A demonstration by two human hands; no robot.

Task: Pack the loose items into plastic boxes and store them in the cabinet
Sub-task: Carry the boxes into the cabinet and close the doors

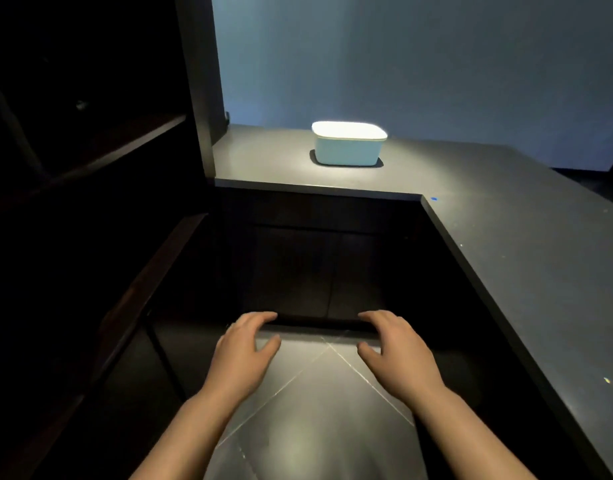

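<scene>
Both my hands, left (244, 344) and right (391, 342), hang relaxed, holding nothing, above the floor. One lidded white plastic box (348, 144) sits far back on the tabletop (506, 237); I'd grasp it evenly by both sides.

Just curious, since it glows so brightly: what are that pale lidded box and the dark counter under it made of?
The pale lidded box looks like smooth plastic: rounded corners, even sheen. The dark L-shaped counter seems matte laminate or stone; its soft glare leaves it open.
</scene>
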